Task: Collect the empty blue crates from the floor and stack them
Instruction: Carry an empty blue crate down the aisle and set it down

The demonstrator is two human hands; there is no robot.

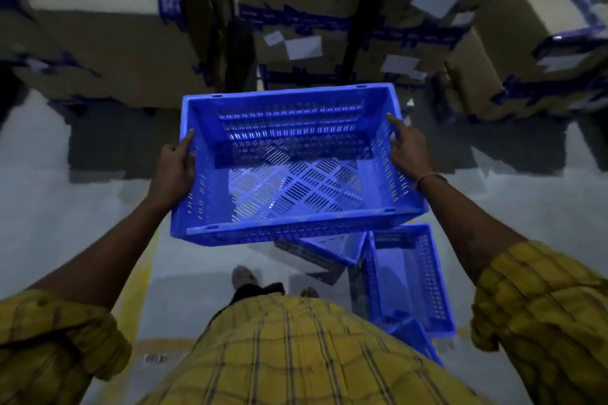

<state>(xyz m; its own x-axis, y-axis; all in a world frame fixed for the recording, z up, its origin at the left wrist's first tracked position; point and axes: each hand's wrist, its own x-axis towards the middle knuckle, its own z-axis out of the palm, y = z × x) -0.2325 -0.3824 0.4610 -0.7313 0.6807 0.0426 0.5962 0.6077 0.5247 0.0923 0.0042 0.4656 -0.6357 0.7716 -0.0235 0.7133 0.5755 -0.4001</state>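
An empty blue crate (289,171) is held up in the air, open side up; the left hand (174,164) grips its left rim, fingers curled round the edge; the right hand (408,148) grips the right rim likewise; more blue crates (411,276) lie on the grey floor (65,207) below, beside the person's feet; cardboard boxes (108,43) stand ahead.

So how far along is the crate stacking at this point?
Done: no finished stack is in view. In hand: one empty blue crate, gripped at its sides by the left hand and right hand, is carried above the floor. Left: at least two loose crates lie unstacked near the feet.
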